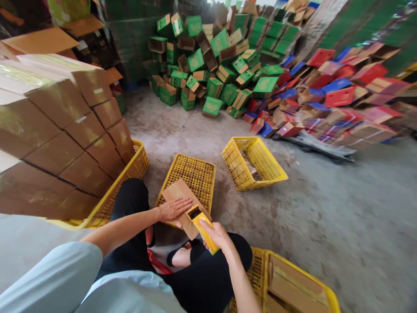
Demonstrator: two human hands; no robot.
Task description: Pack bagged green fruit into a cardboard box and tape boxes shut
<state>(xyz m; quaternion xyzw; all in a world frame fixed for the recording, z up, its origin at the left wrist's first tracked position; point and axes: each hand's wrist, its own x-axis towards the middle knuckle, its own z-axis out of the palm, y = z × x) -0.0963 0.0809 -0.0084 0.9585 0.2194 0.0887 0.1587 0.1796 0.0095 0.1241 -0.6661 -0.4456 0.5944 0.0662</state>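
My left hand [174, 209] lies flat on a folded piece of brown cardboard [178, 190], its fingers stretched out across the surface. The cardboard slants over the near end of an upturned yellow plastic crate [192, 174], in front of my crossed legs. In my right hand [216, 234] is a long yellow box-shaped thing [202, 228], gripped from above. Its far end has a dark rectangular opening or window and meets the cardboard close to my left fingertips. What this thing is, I cannot tell.
Brown cartons [61, 104] are stacked in a yellow crate [132, 163] at left. A tilted yellow basket [254, 163] stands ahead right; another crate [260, 269] with flat cardboard is by my right knee. Heaps of green boxes [211, 106] and red-blue boxes [340, 96] lie beyond.
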